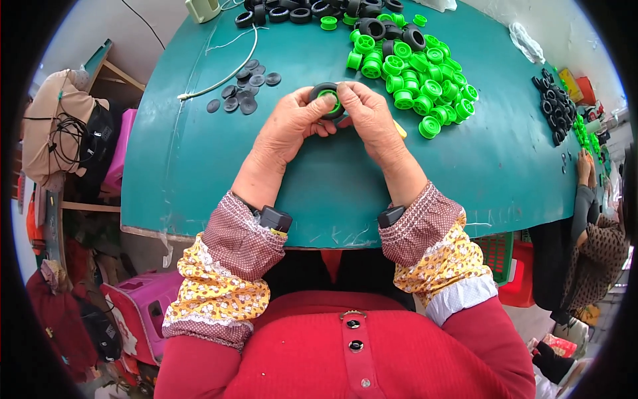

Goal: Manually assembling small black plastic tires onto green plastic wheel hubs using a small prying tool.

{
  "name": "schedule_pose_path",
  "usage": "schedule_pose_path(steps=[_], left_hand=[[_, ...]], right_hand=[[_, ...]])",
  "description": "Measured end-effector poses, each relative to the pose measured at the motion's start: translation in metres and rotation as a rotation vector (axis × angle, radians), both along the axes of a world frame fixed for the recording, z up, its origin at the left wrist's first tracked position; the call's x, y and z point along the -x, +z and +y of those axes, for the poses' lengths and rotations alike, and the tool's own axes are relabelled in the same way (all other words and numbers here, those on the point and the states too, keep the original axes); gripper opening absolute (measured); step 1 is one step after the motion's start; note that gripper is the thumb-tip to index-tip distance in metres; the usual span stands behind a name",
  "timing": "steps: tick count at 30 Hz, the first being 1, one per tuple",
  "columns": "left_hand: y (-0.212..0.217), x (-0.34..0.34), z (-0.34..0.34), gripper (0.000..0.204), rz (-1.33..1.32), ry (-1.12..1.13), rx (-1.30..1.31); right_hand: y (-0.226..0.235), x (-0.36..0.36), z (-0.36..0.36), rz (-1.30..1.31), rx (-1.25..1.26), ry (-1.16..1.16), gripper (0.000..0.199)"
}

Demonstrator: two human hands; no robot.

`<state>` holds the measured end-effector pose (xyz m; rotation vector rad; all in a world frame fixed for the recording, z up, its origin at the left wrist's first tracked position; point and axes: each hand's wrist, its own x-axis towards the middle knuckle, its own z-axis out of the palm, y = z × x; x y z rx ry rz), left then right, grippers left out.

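Both hands meet over the table around a small black toy tyre [323, 88] with a green wheel rim [337, 108] seated inside it. My left hand [291, 121] is closed round its left side, thumb laid across the rim. On the other side my right hand [373, 121] pinches the tyre's upper right edge with thumb and forefinger. A yellow handle end [400, 129] sticks out beside the right hand, and a bit of red shows below its fingers; the hand hides the rest, so I cannot tell whether it is held.
Loose green rims [425, 80] are heaped right of my hands. Several black tyres [299, 14] lie along the far edge. Flat black discs [247, 93] and a pale cable [226, 83] lie on the left. Another person's hands [586, 167] are at the table's right end, near more tyres [555, 110].
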<state>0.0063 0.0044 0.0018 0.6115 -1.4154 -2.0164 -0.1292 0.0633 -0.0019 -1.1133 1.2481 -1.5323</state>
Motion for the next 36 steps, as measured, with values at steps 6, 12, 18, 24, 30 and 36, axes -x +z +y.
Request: schedule_pose_path(steps=[6, 12, 18, 24, 30, 36], left_hand=[[0.002, 0.001, 0.006, 0.023, -0.004, 0.074, -0.074], [0.008, 0.002, 0.018, 0.022, -0.004, 0.010, -0.160], [0.006, 0.007, 0.016, 0.026, -0.062, -0.049, -0.037], [0.010, 0.011, 0.017, 0.030, -0.182, -0.016, 0.290], [0.013, 0.003, 0.012, 0.018, -0.285, -0.020, 0.296], [0.009, 0.000, 0.006, 0.027, -0.187, 0.249, 0.248]], right_hand=[[0.000, 0.001, 0.002, -0.169, -0.113, 0.043, 0.027], [0.004, 0.002, 0.007, -0.341, -0.156, 0.310, 0.031], [0.004, -0.002, 0.006, -0.268, -0.101, 0.151, 0.029], [0.005, -0.004, 0.008, -0.437, -0.086, 0.129, 0.027], [0.010, 0.008, 0.004, -0.359, -0.069, 0.384, 0.033], [0.007, 0.006, 0.004, -0.324, -0.094, 0.120, 0.025]])
